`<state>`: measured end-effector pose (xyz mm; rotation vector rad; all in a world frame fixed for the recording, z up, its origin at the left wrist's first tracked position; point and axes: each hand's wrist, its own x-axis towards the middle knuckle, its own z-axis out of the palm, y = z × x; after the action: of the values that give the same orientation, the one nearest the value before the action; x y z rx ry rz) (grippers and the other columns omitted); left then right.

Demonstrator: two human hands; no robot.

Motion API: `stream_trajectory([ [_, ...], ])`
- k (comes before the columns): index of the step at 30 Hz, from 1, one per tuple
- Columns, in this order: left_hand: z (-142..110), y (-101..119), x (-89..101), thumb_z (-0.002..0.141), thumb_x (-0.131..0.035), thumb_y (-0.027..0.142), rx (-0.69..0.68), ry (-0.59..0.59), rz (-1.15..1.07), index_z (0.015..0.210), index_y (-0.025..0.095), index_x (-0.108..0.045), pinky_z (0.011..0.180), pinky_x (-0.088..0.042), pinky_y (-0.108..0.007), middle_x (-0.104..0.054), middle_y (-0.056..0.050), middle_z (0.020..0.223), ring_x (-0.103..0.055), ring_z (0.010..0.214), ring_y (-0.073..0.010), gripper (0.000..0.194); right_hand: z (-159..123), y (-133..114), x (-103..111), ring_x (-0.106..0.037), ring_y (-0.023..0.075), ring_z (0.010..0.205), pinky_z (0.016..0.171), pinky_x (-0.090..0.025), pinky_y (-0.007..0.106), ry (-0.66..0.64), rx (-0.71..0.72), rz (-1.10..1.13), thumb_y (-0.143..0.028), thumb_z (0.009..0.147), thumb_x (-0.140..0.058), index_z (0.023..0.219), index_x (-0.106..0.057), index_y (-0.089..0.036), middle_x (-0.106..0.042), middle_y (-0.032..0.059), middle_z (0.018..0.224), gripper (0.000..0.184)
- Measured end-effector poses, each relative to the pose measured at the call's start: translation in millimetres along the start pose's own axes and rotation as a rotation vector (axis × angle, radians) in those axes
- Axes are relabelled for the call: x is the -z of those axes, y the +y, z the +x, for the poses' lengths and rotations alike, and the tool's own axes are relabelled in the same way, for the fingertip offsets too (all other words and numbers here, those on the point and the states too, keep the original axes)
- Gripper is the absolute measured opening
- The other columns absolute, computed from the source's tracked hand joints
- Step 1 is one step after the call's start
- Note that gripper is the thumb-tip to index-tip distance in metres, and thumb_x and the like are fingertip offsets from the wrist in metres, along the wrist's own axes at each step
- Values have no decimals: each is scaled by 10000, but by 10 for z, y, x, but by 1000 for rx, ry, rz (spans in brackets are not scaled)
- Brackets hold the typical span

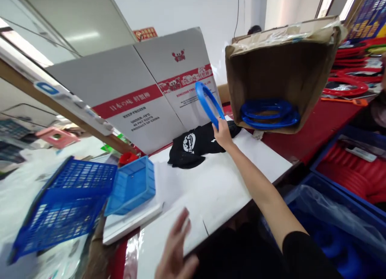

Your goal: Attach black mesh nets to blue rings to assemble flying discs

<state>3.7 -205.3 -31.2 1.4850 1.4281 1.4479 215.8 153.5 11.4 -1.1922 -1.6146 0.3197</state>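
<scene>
- Nearest the camera: left hand, blurred, fingers spread wide, nothing visible in grasp, just above the near edge of the white work surface.
- Right hand: fingers closed around the lower end of a blue ring. Ring held tilted, in front of the printed carton and left of the brown box; gripped at one end, presumably to leave the rest of the loop free.
- Brown box: mouth turned toward the worker, probably for easy reach; more blue rings lying inside on the lower wall.
- Black cloth item: laid on the white surface, close to the right hand, logo side up. Legible: "Throw"; remainder too small to read.
- Printed carton: standing upright behind the surface, perhaps as a screen. Legible: "KEEP FROZEN", "PRODUCT OF CHINA", "UNDER" followed by a temperature; red crab emblem above a red band of East Asian characters. Company line not fully readable.
</scene>
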Motion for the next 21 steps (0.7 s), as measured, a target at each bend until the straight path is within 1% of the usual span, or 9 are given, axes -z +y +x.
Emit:
stream_trajectory([
  [2, 616, 208, 36, 857, -846, 506, -30, 152, -46, 1465, 317, -614, 1272, -382, -572, -483, -105, 1661, -434, 1548, -391, 677, 4, -127, 181, -631, 276, 1138, 1049, -511, 438, 161, -33, 381, -482, 1086, -458, 1373, -545, -227, -664, 117, 1174, 394],
  [4, 1247, 329, 49, 783, -911, 515, -83, 291, -26, 1538, 308, -496, 1307, -287, -596, -362, -123, 1724, -323, 1603, -401, 886, -19, -209, 384, -651, 203, 873, 863, -575, 352, 177, -89, 850, -680, 1022, -522, 1325, -558, -277, -633, 29, 956, 505],
  [6, 1776, 369, 35, 701, -951, 547, -117, 403, -12, 1553, 295, -435, 1334, -223, -558, -289, -133, 1749, -232, 1639, -391, 1027, -54, -203, 579, -616, 160, 739, 731, -581, 292, 19, -162, 1180, -796, 954, -540, 1280, -580, -284, -588, -14, 843, 608],
  [8, 2118, 342, -16, 678, -938, 579, -49, 438, -98, 1528, 299, -421, 1284, -355, -494, -336, -145, 1715, -344, 1598, -368, 1033, -78, -117, 722, -634, 154, 735, 695, -595, 272, -191, -266, 1285, -858, 920, -520, 1248, -604, -272, -610, -14, 822, 676],
  [11, 2247, 216, -151, 681, -875, 646, 164, 255, -341, 1383, 277, -484, 796, -651, -368, -660, -114, 1329, -781, 1012, -277, 884, -91, 67, 774, -700, 161, 794, 684, -617, 257, -452, -438, 1069, -835, 954, -487, 1261, -594, -263, -707, 16, 898, 658],
  [14, 2101, 69, -243, 640, -905, 567, 304, 119, -394, 1106, 212, -567, 439, -484, -216, -675, 12, 959, -625, 492, -97, 677, -119, 227, 692, -729, 171, 765, 643, -620, 254, -660, -522, 823, -698, 917, -695, 1172, -628, -219, -756, 48, 897, 547],
  [16, 1991, 9, -205, 636, -903, 550, 377, 94, -367, 1022, 203, -565, 386, -416, -192, -642, 50, 881, -546, 425, -58, 619, -142, 314, 640, -730, 195, 701, 585, -608, 267, -790, -561, 757, -687, 865, -766, 994, -670, -168, -760, 87, 818, 543],
  [18, 1926, -7, -95, 651, -882, 571, 437, 14, -310, 1024, 208, -570, 374, -398, -189, -640, 59, 849, -532, 411, -58, 606, -146, 383, 606, -716, 205, 642, 537, -581, 270, -893, -551, 642, -794, 898, -639, 835, -675, -149, -744, 115, 743, 649],
  [21, 1902, 0, 72, 711, -826, 620, 501, -233, -173, 1026, 201, -595, 382, -413, -212, -669, 31, 846, -543, 413, -78, 572, -109, 417, 513, -669, 183, 574, 497, -513, 268, -815, -341, 235, -781, 1032, -322, 793, -684, -143, -724, 122, 744, 772],
])
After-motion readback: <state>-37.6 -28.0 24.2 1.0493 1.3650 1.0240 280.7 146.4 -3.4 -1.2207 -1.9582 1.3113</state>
